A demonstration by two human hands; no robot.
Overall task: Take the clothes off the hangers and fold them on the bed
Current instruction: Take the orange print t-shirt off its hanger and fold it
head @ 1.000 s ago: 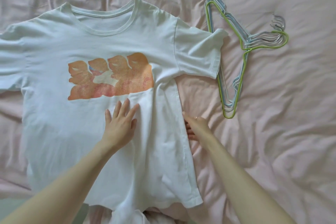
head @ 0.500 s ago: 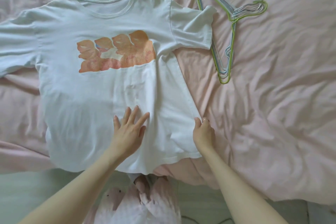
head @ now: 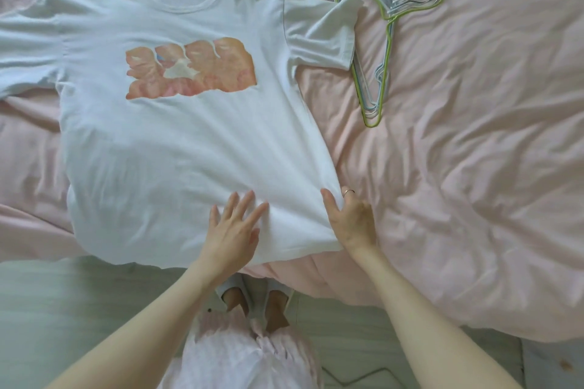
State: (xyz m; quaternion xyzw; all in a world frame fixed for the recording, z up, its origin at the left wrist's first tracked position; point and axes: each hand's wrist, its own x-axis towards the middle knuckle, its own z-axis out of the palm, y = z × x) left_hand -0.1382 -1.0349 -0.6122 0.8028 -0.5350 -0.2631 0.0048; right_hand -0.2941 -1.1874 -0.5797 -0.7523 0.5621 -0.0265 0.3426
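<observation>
Both hands at T-shirt hem: left hand flat, fingers spread; right hand pinching side edge.

We have one view only, from a head-worn camera looking steeply down over the near edge of the bed. It sits close above the T-shirt, with the floor probably straight below us.

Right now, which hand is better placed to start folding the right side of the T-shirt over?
The right hand, probably. Its grip already pinches the T-shirt at the right side edge near the hem. The left hand lies flat on the fabric, where it can hold the shirt down.
</observation>
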